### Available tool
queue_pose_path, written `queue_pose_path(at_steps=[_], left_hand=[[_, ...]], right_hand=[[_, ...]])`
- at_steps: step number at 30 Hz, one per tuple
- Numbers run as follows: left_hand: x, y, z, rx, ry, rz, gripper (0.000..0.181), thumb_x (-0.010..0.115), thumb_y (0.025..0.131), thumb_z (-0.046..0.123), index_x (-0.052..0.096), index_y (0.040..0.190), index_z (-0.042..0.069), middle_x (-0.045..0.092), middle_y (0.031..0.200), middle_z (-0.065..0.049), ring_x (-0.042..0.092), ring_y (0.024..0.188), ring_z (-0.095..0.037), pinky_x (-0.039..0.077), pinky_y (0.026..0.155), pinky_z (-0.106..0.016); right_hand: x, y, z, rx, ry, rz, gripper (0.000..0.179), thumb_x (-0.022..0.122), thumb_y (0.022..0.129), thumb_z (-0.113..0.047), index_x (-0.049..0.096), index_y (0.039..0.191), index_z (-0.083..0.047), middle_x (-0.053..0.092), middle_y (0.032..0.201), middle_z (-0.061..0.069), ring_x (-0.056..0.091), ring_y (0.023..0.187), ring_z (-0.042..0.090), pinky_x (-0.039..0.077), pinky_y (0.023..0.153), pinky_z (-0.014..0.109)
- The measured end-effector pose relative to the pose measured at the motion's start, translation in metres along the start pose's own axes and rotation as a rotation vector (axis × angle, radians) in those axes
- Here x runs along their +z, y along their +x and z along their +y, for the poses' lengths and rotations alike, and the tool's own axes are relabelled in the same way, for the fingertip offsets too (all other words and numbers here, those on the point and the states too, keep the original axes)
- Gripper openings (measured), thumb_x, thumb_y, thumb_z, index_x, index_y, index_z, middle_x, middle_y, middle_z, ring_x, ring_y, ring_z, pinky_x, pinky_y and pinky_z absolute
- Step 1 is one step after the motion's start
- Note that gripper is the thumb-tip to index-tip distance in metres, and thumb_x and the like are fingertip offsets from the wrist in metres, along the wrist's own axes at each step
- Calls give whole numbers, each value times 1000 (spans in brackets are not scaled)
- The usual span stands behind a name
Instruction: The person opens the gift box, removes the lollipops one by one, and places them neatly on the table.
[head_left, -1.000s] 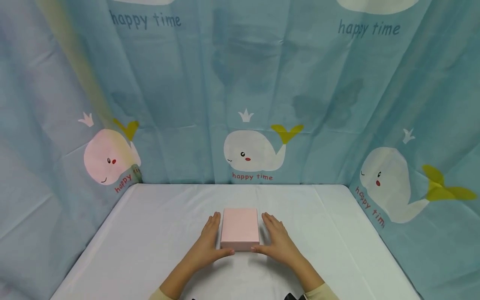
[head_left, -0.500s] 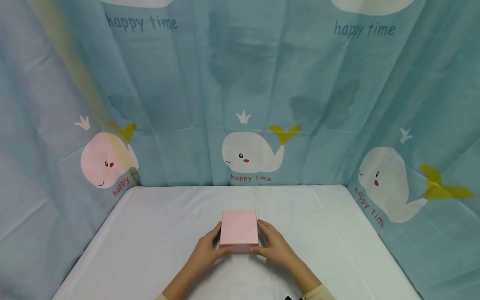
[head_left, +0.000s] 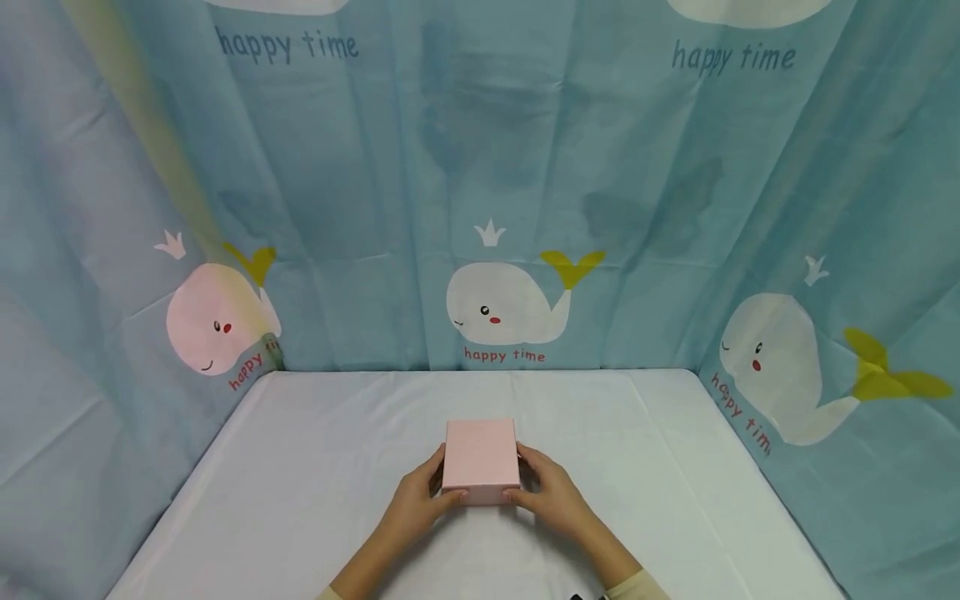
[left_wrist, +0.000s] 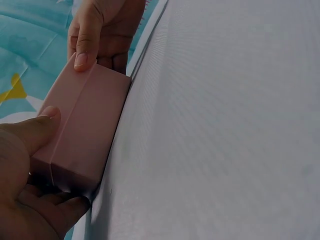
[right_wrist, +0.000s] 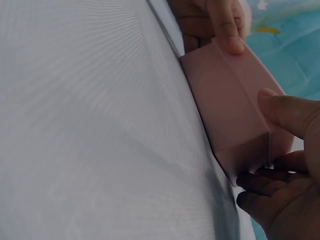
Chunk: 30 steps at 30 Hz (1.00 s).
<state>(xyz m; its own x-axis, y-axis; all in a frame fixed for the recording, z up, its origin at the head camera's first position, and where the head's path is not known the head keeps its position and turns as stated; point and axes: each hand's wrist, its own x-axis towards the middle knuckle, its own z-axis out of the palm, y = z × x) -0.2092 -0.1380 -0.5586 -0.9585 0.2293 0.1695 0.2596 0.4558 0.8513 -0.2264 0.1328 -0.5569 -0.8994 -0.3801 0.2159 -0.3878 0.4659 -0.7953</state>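
Note:
A pink lidded box (head_left: 481, 454) sits on the white table, in the middle of the head view. My left hand (head_left: 414, 498) holds its left side, the thumb pressed on the near face and the fingers along the side wall. On the other side my right hand (head_left: 551, 493) grips the box the same way. In the left wrist view a seam sets off the lid (left_wrist: 70, 92) from the deeper base, and the left thumb lies on the lid's edge. The right thumb (right_wrist: 280, 106) also touches the lid's edge in the right wrist view. The box's contents are hidden.
The white-covered table (head_left: 337, 450) stretches around the box on all sides. Blue curtains (head_left: 360, 167) printed with white whales hang behind it and along its left and right edges.
A second ago both hands stood apart beside the box with straighter fingers. They have closed in on its sides and now grip it. The box has stayed in about the same place.

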Motion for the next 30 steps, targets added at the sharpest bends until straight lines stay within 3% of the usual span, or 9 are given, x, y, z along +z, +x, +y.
queue_pose_path(at_steps=[7,19,30], left_hand=[[-1,2,0,5,-1,5,100,81,87,41,28,160,-1,43,158,-19,52,139,-32,52,107,-37],[-1,2,3,4,9,6,101,79,87,46,27,160,-1,43,158,-20,53,138,-34,53,106,-39],[-3,1,3,-8,-7,17,104,79,85,48,27,160,1,37,162,-15,48,142,-31,50,109,-37]], right_hand=[[0,2,3,-11,69,-25,89,78,89,-40,36,158,-3,47,157,13,47,143,34,45,114,47],[0,0,4,-32,66,-14,91,76,90,-42,32,159,-1,43,160,16,47,144,34,46,114,43],[0,2,0,-14,94,-28,94,75,90,-47,28,161,-6,41,161,7,50,142,25,45,115,39]])
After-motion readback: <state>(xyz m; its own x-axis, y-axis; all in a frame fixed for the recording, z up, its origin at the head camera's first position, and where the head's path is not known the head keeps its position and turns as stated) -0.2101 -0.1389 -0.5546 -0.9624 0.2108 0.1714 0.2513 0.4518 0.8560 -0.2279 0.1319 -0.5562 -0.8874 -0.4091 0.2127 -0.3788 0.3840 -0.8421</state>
